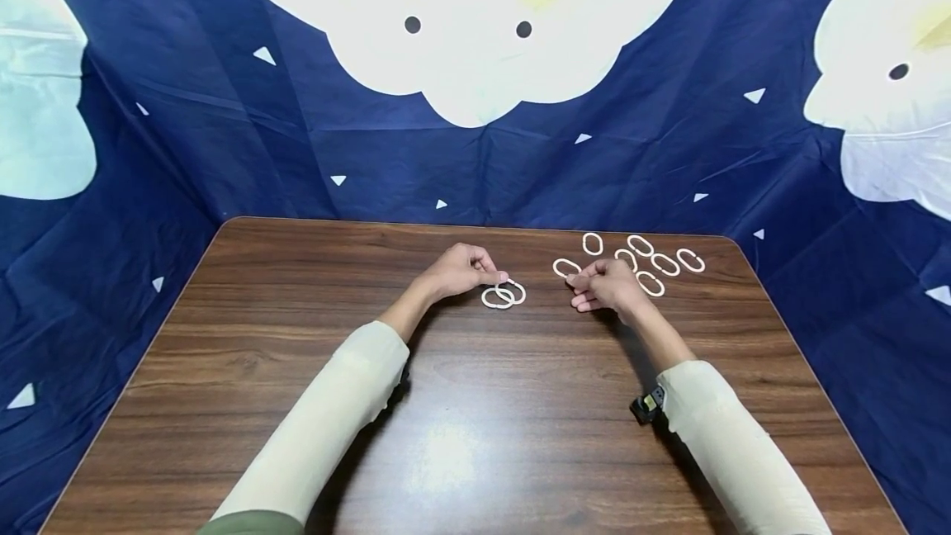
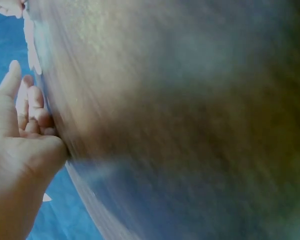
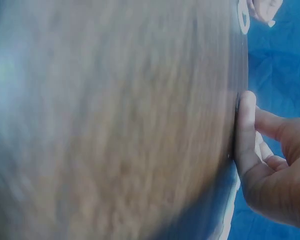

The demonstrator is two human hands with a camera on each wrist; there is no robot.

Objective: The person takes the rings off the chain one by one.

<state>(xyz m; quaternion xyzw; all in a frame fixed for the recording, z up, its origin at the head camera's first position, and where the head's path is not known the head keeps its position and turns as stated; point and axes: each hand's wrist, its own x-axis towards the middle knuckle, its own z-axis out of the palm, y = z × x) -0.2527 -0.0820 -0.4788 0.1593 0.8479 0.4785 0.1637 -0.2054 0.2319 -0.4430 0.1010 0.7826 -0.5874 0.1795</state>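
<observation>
Two white oval plastic links [image 1: 496,305], looped through each other, lie on the wooden table. My left hand [image 1: 464,271] pinches the upper edge of the right-hand one between thumb and fingertips. To the right, my right hand [image 1: 605,283] has thumb and forefinger at the near end of a single white link [image 1: 562,262], seemingly pinching it. Its other fingers are bent below. The left wrist view catches the left hand [image 2: 22,125] at the edge, beside pale links [image 2: 32,47]. In the right wrist view the right hand [image 3: 275,165] partly hides its fingertips.
Several loose white links [image 1: 691,260] lie around and behind the right hand, near the back right of the brown table [image 1: 475,386]. Beyond the table's back edge hangs a dark blue cloth [image 1: 475,163] with cloud faces. A small black device [image 1: 646,405] sits at the right wrist.
</observation>
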